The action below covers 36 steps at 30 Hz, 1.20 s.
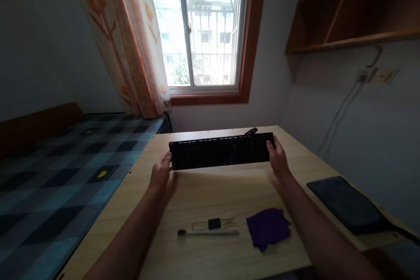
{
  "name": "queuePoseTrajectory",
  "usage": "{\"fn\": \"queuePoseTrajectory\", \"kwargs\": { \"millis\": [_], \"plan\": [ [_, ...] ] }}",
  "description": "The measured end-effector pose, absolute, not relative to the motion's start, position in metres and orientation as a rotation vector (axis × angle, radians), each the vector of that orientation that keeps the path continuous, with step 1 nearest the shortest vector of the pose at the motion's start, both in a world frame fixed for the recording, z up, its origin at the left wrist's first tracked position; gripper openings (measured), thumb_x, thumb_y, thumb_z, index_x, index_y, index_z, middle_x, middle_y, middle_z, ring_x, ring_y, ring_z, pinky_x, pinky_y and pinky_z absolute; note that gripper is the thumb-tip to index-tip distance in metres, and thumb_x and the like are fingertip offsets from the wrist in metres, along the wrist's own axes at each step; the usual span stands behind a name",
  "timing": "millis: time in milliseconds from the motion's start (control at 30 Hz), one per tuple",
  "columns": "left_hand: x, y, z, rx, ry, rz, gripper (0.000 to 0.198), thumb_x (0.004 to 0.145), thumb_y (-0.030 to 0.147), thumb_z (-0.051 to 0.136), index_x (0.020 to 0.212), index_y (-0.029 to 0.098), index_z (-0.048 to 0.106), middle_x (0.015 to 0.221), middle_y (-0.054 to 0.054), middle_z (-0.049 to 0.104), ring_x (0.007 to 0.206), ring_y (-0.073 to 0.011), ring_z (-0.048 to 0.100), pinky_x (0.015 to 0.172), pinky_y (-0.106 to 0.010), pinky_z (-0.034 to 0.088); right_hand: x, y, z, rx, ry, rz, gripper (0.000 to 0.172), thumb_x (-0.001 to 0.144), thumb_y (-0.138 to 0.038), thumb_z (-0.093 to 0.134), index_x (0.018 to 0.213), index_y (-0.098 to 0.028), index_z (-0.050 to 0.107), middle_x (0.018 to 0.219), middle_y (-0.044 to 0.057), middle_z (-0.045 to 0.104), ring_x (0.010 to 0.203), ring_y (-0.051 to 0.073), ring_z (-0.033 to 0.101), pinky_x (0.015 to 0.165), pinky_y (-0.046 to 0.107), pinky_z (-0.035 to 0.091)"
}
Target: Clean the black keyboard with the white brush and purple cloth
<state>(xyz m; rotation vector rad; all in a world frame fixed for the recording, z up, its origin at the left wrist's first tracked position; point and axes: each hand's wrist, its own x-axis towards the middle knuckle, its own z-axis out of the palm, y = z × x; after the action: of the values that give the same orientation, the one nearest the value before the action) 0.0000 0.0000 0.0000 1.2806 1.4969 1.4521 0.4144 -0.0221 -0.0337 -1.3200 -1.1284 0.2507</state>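
A black computer keyboard [221,152] is held by its two short ends above the far part of the wooden table. My left hand [161,169] grips its left end, thumb on the front. On the right end my right hand [277,155] is closed, thumb over the top face. Behind the keyboard lies a bundled black cable [251,131]. Nearer me on the tabletop are a toothbrush [210,232] with a dark head, a small tool with a black square middle and thin metal ends [214,223], and a crumpled purple cloth [268,229].
The pale wooden table [197,197] reaches toward the wall below the window. A dark flat pouch [348,203] with a strap lies at its right edge. A bed with a checked cover [82,175] borders the left side. A wooden shelf [344,37] hangs at upper right.
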Motion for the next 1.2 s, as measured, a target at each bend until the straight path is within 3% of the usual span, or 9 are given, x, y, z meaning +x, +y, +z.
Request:
{"fn": "queuePoseTrajectory", "kwargs": {
  "millis": [100,200,467,600,700,833,967,1067,1200],
  "plan": [
    [0.006,-0.003,0.006,0.864,1.086,1.68,0.021,0.092,0.034,0.056,0.104,0.021,0.069,0.121,-0.008,0.069,0.114,-0.023,0.062,0.084,-0.033,0.054,0.412,-0.025,-0.03,-1.191,-1.091,0.254,0.066,0.095,-0.061,0.044,0.146,-0.02,0.046,0.15,0.012,0.05,0.142,0.024,0.043,0.119,0.042,0.031],
    [0.012,-0.007,0.014,0.694,0.931,1.74,0.021,0.097,0.031,0.05,0.099,0.023,0.069,0.121,-0.005,0.069,0.121,-0.0188,0.059,0.094,-0.034,0.051,0.409,-0.025,-0.031,-1.098,-1.054,0.27,0.065,0.095,-0.062,0.043,0.146,-0.022,0.043,0.146,0.012,0.052,0.137,0.024,0.047,0.115,0.043,0.036],
    [0.011,-0.014,0.017,0.524,0.892,1.7,0.024,0.096,0.036,0.05,0.082,0.023,0.063,0.115,0.0,0.07,0.126,-0.0234,0.055,0.106,-0.059,0.041,0.4,-0.021,-0.029,-0.746,-0.917,0.443,0.052,0.09,-0.067,0.048,0.124,-0.028,0.049,0.141,0.009,0.056,0.131,0.021,0.054,0.115,0.045,0.037],
    [0.009,-0.016,0.019,0.458,0.801,1.681,0.032,0.098,0.045,0.047,0.087,0.024,0.068,0.109,-0.003,0.072,0.119,-0.0254,0.06,0.107,-0.063,0.039,0.402,-0.025,-0.023,-0.744,-0.837,0.481,0.049,0.089,-0.069,0.045,0.112,-0.027,0.054,0.139,0.009,0.058,0.128,0.022,0.056,0.112,0.045,0.04],
    [0.009,-0.017,0.022,0.399,0.689,1.644,0.031,0.095,0.045,0.05,0.092,0.023,0.071,0.103,-0.006,0.074,0.108,-0.029,0.066,0.099,-0.062,0.049,0.403,-0.027,-0.02,-0.756,-0.781,0.513,0.045,0.09,-0.067,0.042,0.1,-0.025,0.056,0.141,0.01,0.058,0.131,0.024,0.055,0.109,0.045,0.044],
    [0.005,-0.015,0.025,0.329,0.642,1.692,0.009,0.086,0.017,0.059,0.084,0.021,0.067,0.095,-0.004,0.075,0.096,-0.0239,0.071,0.09,-0.047,0.058,0.403,-0.027,-0.023,-0.702,-0.64,0.603,0.021,0.083,-0.044,0.057,0.085,-0.025,0.05,0.132,0.008,0.064,0.13,0.024,0.056,0.108,0.047,0.045],
    [0.001,-0.011,0.025,0.355,0.69,1.685,0.033,0.077,0.001,0.055,0.099,0.023,0.067,0.094,-0.003,0.074,0.086,-0.0175,0.072,0.081,-0.032,0.061,0.403,-0.028,-0.024,-0.685,-0.609,0.666,0.023,0.068,-0.019,0.06,0.088,-0.025,0.051,0.125,0.003,0.067,0.125,0.023,0.06,0.105,0.048,0.048],
    [0.0,-0.011,0.026,0.321,0.741,1.6,0.042,0.076,0.003,0.05,0.111,0.018,0.067,0.095,-0.007,0.075,0.081,-0.0197,0.073,0.077,-0.032,0.062,0.402,-0.031,-0.019,-0.643,-0.66,0.66,0.03,0.066,-0.015,0.057,0.095,-0.026,0.055,0.124,0.001,0.068,0.124,0.022,0.061,0.106,0.047,0.048],
    [0.0,-0.012,0.026,0.383,0.819,1.364,0.036,0.086,0.011,0.051,0.118,0.011,0.066,0.1,-0.016,0.075,0.081,-0.0286,0.074,0.072,-0.045,0.064,0.403,-0.034,-0.012,-0.604,-0.733,0.597,0.036,0.067,-0.015,0.055,0.101,-0.025,0.059,0.122,0.002,0.068,0.122,0.02,0.062,0.107,0.045,0.046]
  ]
}}
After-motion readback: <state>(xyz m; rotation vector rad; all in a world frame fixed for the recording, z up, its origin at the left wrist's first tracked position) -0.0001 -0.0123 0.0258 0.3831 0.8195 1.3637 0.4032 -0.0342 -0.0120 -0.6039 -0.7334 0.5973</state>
